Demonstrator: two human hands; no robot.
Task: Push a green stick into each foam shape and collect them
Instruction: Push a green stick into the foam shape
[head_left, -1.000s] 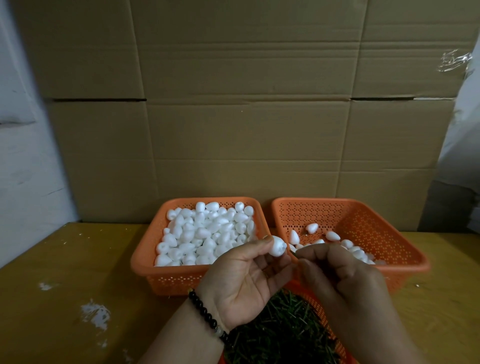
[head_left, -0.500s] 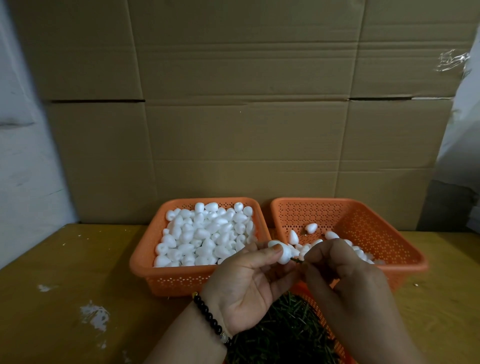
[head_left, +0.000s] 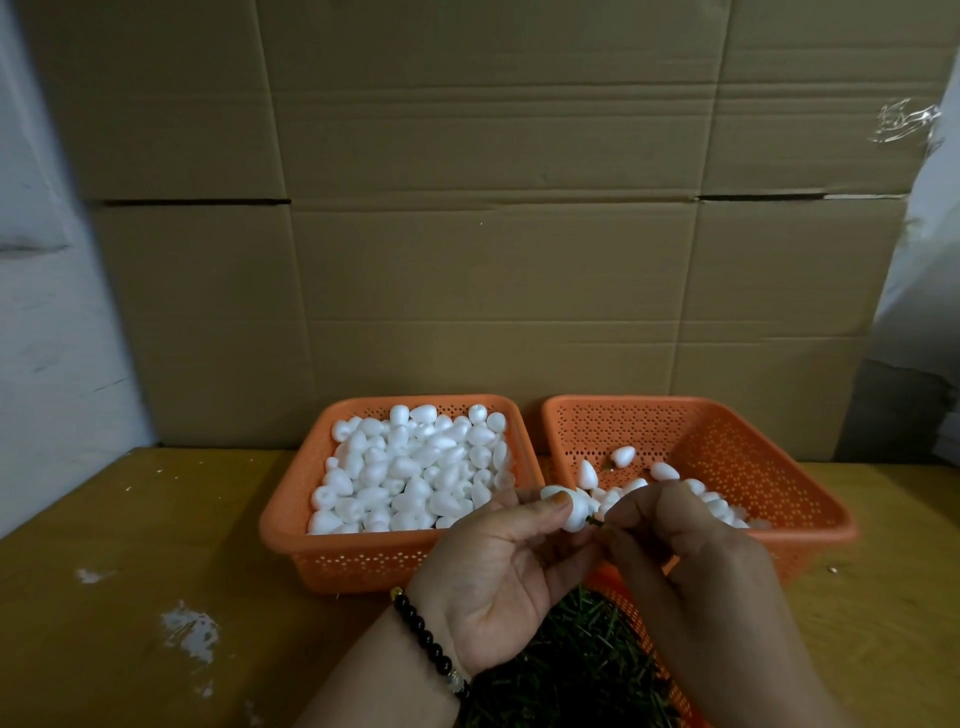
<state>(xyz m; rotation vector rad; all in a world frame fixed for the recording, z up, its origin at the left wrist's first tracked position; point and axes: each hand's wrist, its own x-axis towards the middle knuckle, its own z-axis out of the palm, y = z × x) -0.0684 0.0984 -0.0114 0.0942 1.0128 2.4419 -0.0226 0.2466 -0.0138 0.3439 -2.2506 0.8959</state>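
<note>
left hand (head_left: 498, 566) pinching foam (head_left: 574, 512) | right hand (head_left: 670, 535) pinching stick (head_left: 594, 523) | tip: push dead straight, easy on the foam

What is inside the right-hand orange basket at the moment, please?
The right-hand orange basket holds a small scatter of white foam shapes on its floor. The right hand and left hand cover its near-left corner, so anything there is hidden.
</note>
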